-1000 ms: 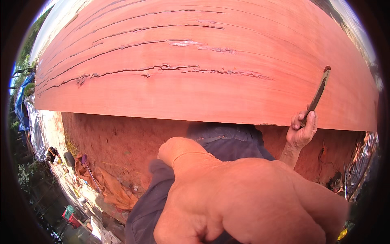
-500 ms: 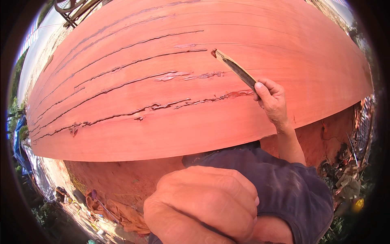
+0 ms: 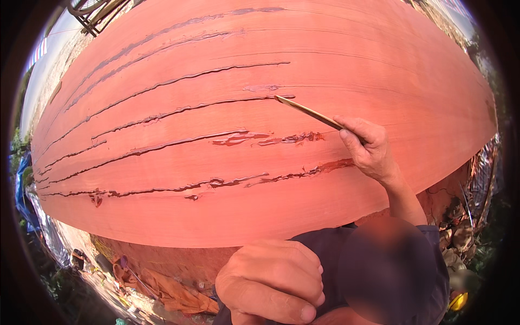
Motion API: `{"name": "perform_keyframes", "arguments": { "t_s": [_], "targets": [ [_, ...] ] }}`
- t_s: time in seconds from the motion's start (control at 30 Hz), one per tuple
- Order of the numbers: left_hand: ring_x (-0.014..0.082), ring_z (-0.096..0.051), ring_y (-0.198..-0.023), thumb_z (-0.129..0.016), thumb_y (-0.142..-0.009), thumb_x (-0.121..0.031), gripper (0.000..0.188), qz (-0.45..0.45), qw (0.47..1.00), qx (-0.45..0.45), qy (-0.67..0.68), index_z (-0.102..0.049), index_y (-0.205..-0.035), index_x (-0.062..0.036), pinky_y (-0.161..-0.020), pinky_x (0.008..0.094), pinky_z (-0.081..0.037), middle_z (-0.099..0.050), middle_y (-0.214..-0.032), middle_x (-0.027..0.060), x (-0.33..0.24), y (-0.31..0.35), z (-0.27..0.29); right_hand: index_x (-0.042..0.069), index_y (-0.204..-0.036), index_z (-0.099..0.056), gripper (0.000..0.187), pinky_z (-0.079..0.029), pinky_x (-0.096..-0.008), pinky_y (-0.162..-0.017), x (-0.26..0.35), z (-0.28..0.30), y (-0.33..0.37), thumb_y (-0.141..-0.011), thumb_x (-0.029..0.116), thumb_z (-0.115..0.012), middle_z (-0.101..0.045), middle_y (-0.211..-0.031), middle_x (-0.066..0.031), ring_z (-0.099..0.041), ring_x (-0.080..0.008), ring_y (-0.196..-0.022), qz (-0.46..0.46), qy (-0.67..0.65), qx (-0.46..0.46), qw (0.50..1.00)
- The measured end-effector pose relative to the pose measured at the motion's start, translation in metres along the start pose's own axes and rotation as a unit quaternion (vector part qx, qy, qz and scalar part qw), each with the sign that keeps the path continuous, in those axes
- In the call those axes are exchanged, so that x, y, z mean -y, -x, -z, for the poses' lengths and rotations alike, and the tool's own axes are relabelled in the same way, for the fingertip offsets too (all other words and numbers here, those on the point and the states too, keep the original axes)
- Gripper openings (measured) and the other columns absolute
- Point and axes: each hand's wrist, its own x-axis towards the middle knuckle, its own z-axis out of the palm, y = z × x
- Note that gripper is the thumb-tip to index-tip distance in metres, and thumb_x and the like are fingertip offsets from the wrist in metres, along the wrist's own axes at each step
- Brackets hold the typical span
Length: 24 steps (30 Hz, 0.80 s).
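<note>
In my right hand (image 3: 368,149) is a narrow flat wooden stick (image 3: 309,112), pinched between thumb and fingers and seen nearly edge-on. Its tip meets a dark reddish-brown line of paste (image 3: 189,108) on a large, curved, red-painted hull-like surface (image 3: 379,70). Several similar lines run across the surface, with a wet, smeared patch (image 3: 336,165) just below my right hand. Low in front, my left hand (image 3: 271,276) is closed, its fingers curled with the thumb across. Whatever it may hold is hidden.
The surface's lower edge curves in front of my dark shirt. Brown cloth (image 3: 179,292) lies on the ground at lower left. Blue sheeting (image 3: 24,195) hangs farther left. A metal frame (image 3: 97,13) stands beyond the far left edge. A yellow object (image 3: 458,301) lies among clutter at lower right.
The stick's tip has come left and down onto the paste line, and the stick has turned edge-on. The view has shifted, placing the surface lower. My left hand stays closed.
</note>
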Motion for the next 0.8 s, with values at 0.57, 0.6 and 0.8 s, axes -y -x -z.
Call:
{"name": "perform_keyframes", "arguments": {
  "t_s": [0.57,0.6,0.8],
  "targets": [
    [0.0244,-0.059,-0.058,-0.066,-0.097,-0.052,0.048,0.215,0.735,-0.062,-0.64,-0.065,-0.087,-0.0055,-0.054,0.0351,-0.045,-0.064,-0.073,0.0101,0.022,0.164,0.034,0.01,-0.111,-0.076,0.026,-0.045,-0.0356,-0.052,-0.007,-0.006,-0.018,-0.085,0.004,-0.076,-0.065,-0.077,-0.0077,-0.058,-0.0222,-0.06,0.054,0.152,0.074,0.984],
    [0.0259,-0.06,-0.058,-0.066,-0.097,-0.051,0.046,0.212,0.731,-0.061,-0.645,-0.065,-0.088,-0.0059,-0.054,0.036,-0.046,-0.064,-0.073,0.0101,0.024,0.164,0.035,0.009,-0.111,-0.076,0.026,-0.045,-0.0359,-0.052,-0.007,-0.007,-0.016,-0.086,0.003,-0.076,-0.064,-0.077,-0.0081,-0.059,-0.0226,-0.061,0.043,0.167,0.085,0.981],
    [0.0254,-0.062,-0.058,-0.072,-0.093,-0.047,0.041,0.198,0.736,-0.067,-0.644,-0.069,-0.089,-0.0068,-0.052,0.0357,-0.048,-0.065,-0.071,0.0081,0.027,0.161,0.035,-0.001,-0.117,-0.072,0.026,-0.043,-0.032,-0.052,-0.008,-0.004,-0.01,-0.091,0.001,-0.069,-0.064,-0.078,-0.0083,-0.054,-0.0171,-0.06,0.026,0.078,0.019,0.996]
  ]
}}
